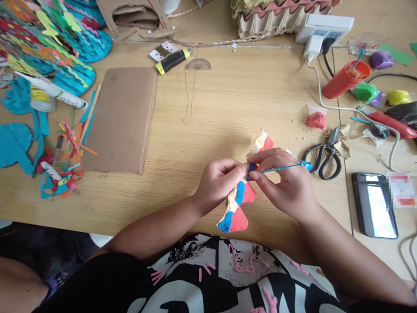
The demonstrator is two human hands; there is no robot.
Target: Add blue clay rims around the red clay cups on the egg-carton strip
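Observation:
A torn strip of egg carton [232,201] with scalloped edges, covered partly in red and blue, is pinched between the thumb and fingers of my left hand [220,180]. My right hand [286,182] grips a thin blue modelling tool [280,168], its tip touching a blue patch near my left thumb. The broad blue end of the tool sticks out past my right knuckles. Blue clay-like patches [240,192] lie along the strip beside the red scallops [239,218]. Fingers of both hands hide the middle of the strip.
Black-handled shears [325,154] and a bag of red clay [316,118] lie right of my hands. Farther right are a phone [374,205], a red cup [345,79] and a power strip [325,29]. Cardboard [119,119] lies left; a utility knife [174,61] and protractor [198,64] lie ahead.

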